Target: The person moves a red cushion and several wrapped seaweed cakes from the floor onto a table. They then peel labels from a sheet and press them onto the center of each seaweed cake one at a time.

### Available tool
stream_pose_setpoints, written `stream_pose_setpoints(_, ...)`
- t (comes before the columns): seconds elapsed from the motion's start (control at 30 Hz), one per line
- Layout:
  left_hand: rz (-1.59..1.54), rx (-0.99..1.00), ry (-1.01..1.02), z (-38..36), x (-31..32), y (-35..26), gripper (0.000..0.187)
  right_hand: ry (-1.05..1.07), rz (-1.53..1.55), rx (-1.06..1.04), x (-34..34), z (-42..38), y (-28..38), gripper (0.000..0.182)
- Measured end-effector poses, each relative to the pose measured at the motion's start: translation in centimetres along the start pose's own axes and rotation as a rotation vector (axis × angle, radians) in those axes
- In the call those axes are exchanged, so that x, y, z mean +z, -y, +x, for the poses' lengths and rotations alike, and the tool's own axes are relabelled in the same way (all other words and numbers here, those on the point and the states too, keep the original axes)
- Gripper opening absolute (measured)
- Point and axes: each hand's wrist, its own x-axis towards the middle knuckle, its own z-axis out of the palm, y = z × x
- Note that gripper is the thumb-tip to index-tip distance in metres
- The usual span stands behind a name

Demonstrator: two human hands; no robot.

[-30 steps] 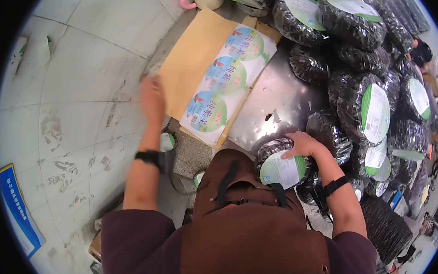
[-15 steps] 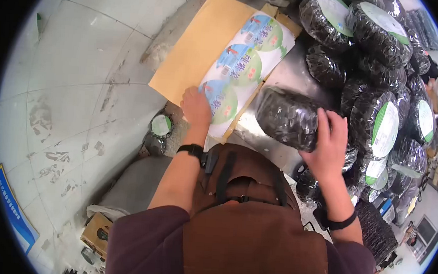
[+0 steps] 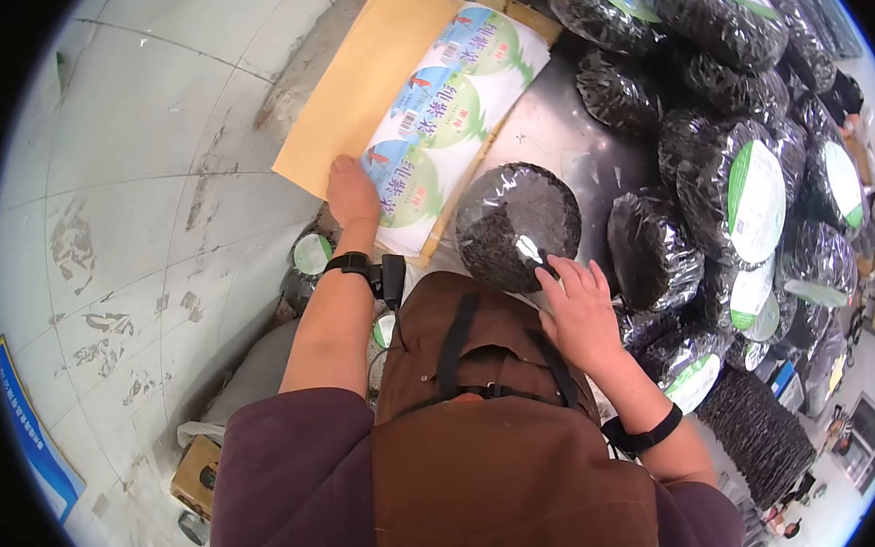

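Observation:
A round, film-wrapped pack of dark dried seaweed (image 3: 506, 213) lies flat on the metal table just in front of me. My right hand (image 3: 580, 312) rests its fingertips on the pack's near right edge, fingers apart and not wrapped round it. To the left lies a sheet of printed labels (image 3: 442, 118), green circles and blue patches on white, on top of a yellow-brown backing sheet (image 3: 344, 77). My left hand (image 3: 354, 196) is closed at the sheet's near left edge, its fingers curled on it; the fingertips are partly hidden.
Many wrapped seaweed packs, some with green-and-white labels (image 3: 757, 203), are heaped on the right. A bare stack of dark seaweed (image 3: 758, 434) stands below them. Labelled packs (image 3: 313, 254) sit low by my left forearm. Tiled floor or wall (image 3: 146, 125) spans the left.
The pack in my right hand has gone from tilted and gripped to lying flat on the table, and that hand has loosened. My left hand stays at the label sheet. The view has shifted slightly.

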Motion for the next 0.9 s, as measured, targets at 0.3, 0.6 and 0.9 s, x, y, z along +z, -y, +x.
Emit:
stream_pose_setpoints(0.3,-0.162,0.195,-0.101,-0.8,0.3,1.4,0.012,-0.002,0.077,-0.029,0.6,-0.3,0.3,0.053)
stream_pose_setpoints(0.6,0.044,0.234,-0.057,-0.7,-0.1,1.3,0.009,-0.016,0.106,-0.048,0.4,1.4,1.0,0.052)
stream_pose_setpoints(0.9,-0.384,0.583,-0.011,-4.0,-4.7,-1.6,0.004,-0.037,0.162,-0.039,0.6,2.1,1.4,0.059)
